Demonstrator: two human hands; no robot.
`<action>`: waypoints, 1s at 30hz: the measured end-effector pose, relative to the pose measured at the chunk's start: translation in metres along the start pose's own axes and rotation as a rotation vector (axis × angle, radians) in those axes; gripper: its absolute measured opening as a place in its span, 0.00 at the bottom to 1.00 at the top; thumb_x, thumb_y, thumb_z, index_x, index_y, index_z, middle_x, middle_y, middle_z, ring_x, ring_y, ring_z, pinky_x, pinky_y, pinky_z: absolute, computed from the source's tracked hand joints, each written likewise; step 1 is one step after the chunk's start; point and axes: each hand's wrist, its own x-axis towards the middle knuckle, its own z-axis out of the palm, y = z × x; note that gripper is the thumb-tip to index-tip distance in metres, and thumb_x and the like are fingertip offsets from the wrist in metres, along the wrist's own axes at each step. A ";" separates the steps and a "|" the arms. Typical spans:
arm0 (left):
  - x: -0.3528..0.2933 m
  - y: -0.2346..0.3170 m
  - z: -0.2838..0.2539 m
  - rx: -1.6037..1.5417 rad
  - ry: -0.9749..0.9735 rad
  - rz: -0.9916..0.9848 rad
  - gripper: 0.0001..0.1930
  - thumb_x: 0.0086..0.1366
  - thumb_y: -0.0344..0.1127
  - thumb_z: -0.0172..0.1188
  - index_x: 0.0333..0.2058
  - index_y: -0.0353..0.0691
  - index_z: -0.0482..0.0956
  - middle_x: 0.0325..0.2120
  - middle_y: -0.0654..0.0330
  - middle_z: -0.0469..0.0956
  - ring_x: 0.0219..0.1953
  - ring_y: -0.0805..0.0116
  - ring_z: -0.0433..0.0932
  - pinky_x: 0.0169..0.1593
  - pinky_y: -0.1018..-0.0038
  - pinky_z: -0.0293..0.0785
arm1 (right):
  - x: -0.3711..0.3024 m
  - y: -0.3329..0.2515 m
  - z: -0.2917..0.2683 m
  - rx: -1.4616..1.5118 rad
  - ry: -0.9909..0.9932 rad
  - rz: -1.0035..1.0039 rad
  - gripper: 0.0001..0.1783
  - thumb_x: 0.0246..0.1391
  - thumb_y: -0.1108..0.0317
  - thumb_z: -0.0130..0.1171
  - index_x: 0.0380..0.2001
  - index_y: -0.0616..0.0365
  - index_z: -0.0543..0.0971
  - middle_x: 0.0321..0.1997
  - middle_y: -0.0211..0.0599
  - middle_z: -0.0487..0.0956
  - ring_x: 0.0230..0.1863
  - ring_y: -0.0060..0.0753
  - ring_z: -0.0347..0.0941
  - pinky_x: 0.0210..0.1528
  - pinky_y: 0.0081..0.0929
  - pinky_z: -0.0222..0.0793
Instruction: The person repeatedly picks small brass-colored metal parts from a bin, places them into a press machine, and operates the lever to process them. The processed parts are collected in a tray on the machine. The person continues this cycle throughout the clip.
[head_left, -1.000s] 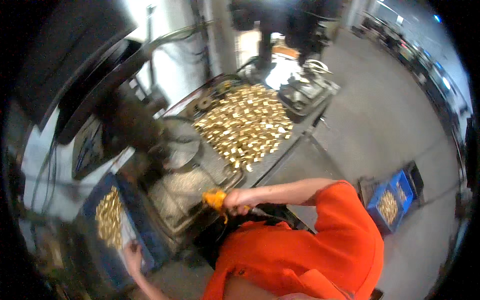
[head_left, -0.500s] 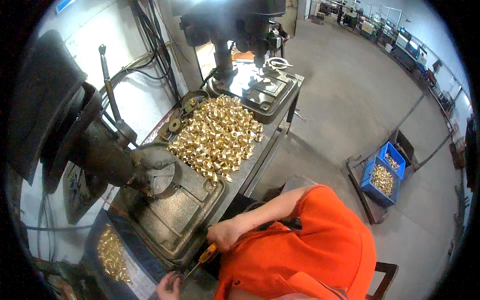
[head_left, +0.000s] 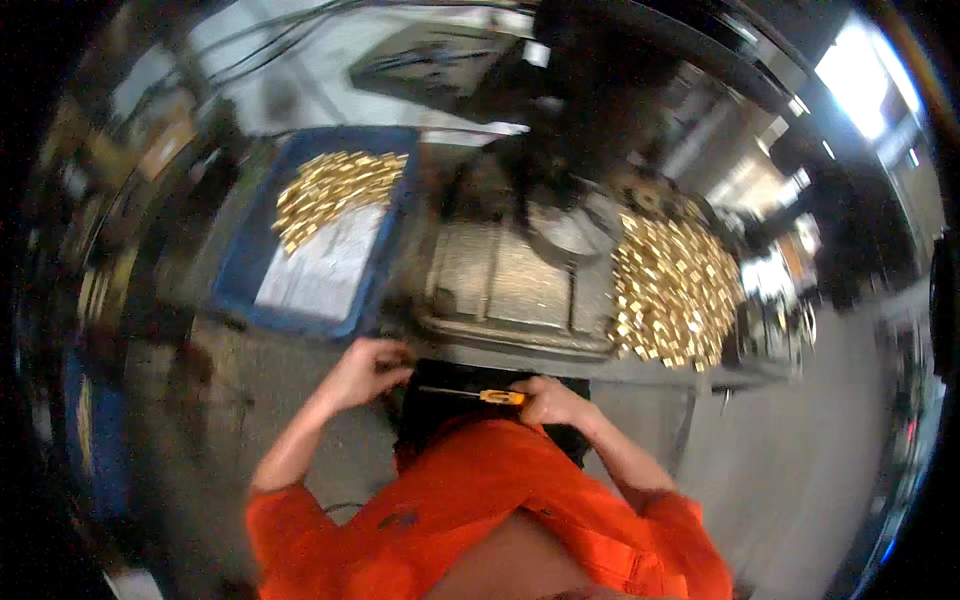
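Note:
In my right hand (head_left: 553, 402) is a screwdriver (head_left: 500, 397) with a yellow handle, held close in front of my body. Its thin shaft points left toward my left hand (head_left: 368, 373). The fingers of that hand are curled together near the tip; whatever they hold is too small and blurred to make out. Beyond my hands lies the flat metal base (head_left: 465, 275) of a bench machine. A heap of shiny brass fittings (head_left: 675, 290) sits to its right.
A blue bin (head_left: 250, 235) to the left of the machine base holds small brass pieces (head_left: 340, 190) and a white sheet (head_left: 325, 265). The dark machine column (head_left: 540, 150) rises behind the base. Another dark machine (head_left: 840, 200) stands at the far right.
The view has swung left, so the bin and machine base now lie straight ahead. The screwdriver stays in my right hand, now nearly level, with my left hand still near its tip.

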 end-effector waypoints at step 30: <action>0.254 -0.155 -0.135 0.617 0.663 -0.491 0.18 0.41 0.43 0.65 0.30 0.36 0.78 0.31 0.48 0.78 0.35 0.54 0.78 0.37 0.62 0.74 | -0.032 0.035 0.011 0.265 0.378 0.240 0.17 0.35 0.72 0.56 0.34 0.65 0.77 0.30 0.45 0.78 0.32 0.31 0.74 0.38 0.26 0.68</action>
